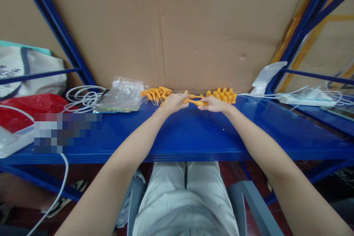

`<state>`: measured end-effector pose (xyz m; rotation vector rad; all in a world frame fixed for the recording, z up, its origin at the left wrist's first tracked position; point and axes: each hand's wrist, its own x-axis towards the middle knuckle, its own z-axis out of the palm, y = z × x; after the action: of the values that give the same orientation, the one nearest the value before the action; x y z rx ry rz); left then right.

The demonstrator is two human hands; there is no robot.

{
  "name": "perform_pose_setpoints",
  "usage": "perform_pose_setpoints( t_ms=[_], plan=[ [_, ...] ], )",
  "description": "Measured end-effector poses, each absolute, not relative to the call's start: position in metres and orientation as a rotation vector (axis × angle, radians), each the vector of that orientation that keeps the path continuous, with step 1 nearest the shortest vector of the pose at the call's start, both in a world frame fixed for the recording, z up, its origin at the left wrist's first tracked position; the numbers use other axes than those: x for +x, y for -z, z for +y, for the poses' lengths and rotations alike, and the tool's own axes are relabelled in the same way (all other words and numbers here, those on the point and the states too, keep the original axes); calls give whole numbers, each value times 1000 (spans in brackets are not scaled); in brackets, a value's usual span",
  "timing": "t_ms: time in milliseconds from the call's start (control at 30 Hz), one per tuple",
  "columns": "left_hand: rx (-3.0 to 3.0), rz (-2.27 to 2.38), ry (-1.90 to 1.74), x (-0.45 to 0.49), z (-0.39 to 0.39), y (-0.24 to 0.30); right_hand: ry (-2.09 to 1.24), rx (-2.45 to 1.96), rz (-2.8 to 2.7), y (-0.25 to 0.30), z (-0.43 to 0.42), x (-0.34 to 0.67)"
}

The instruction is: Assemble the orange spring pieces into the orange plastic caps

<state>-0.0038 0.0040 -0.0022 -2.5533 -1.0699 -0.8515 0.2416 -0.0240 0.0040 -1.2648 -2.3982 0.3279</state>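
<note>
A: Hands?
B: Left hand and right hand meet at the back middle of the desk, both on one orange plastic piece. Can't tell if it touches the desk.
A: Fingers?
B: Closed. Left fingers pinch its left end, right fingers its right end.
A: Surroundings?
B: Left orange pile and right orange pile sit at the desk's back edge, just outside each hand. Clear plastic bag and white cable coil at the desk's back left, power strip at its right end. Cardboard sheet stands behind the desk.
</note>
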Motion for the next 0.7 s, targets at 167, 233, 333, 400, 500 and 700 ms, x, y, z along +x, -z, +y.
perform_pose_setpoints(
  t_ms=[167, 233, 333, 400, 500, 700],
  plan=[
    [-2551, -1157, 882, -4, 1, -1, 43, -1325, -2281, 3, -22, 233],
    [-2567, -1215, 905, -3, -1, -3, 176, -1313, -2241, 4, -20, 231],
    [-2588, -1241, 911, -4, -2, -4, 204, -1301, -2289, 2, -21, 229],
    [-2597, -1227, 906, -4, -2, -4, 187, -1313, -2313, 0, -24, 229],
    [-2607, -1214, 909, -4, -2, -5, 154, -1344, -2301, -4, -27, 228],
    [-2552, -1258, 813, -2, -6, -7, 97, -1342, -2295, -4, -27, 227]
  ],
)
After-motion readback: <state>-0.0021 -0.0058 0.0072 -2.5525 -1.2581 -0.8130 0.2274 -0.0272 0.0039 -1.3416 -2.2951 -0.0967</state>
